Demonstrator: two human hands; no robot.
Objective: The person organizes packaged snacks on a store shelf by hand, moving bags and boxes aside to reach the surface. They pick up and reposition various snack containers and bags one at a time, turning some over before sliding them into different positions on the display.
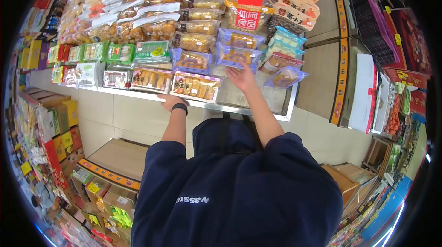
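My right hand (242,79) reaches over the front of the display table, with its fingers apart. Its fingertips touch the near edge of a purple-wrapped pastry pack (236,56). Behind that pack lies a similar purple pack (240,39). At the table's metal front edge (216,106) rests my left hand (172,102), wearing a black wristband; its fingers look extended, partly hidden at the edge. Just above it are two clear-windowed pastry trays, a pink-edged one (197,86) and another (152,80) to its left.
Bagged pastries (161,28) fill the table's back rows. Green-trimmed boxes (120,52) line the left front, and blue packs (286,39) sit at right. A wooden stand (317,67) adjoins the right side. Behind me stands a low wooden display (117,157). Tiled floor (133,113) lies between.
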